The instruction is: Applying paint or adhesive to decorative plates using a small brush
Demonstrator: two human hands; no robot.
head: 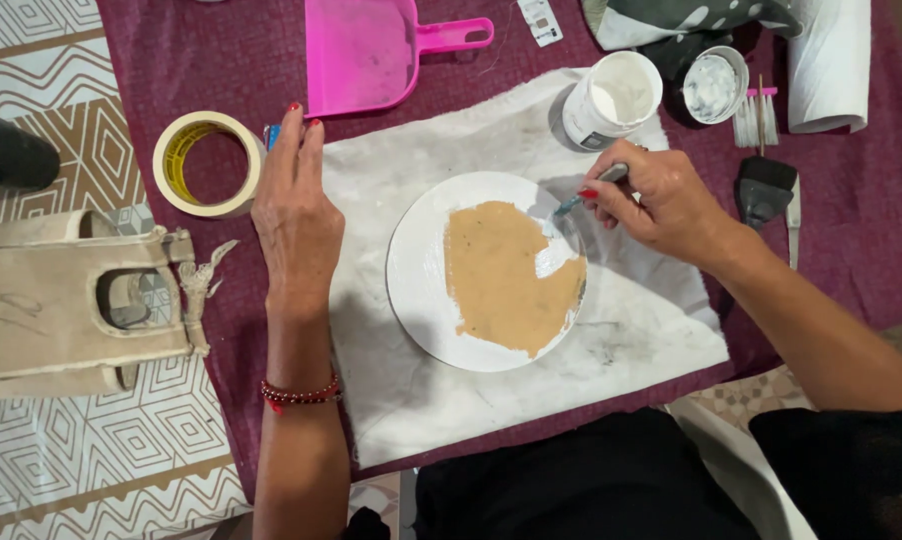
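Half plate coated tan; right hand grips brush at paint edge, left hand flat, empty. Next: steady strokes leftward.

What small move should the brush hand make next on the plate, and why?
Probably sweep the brush in the right hand down over the bare wedge at the plate's right edge. The tan paint covers most of the middle but leaves that wedge white. The left hand lies flat on the cloth.
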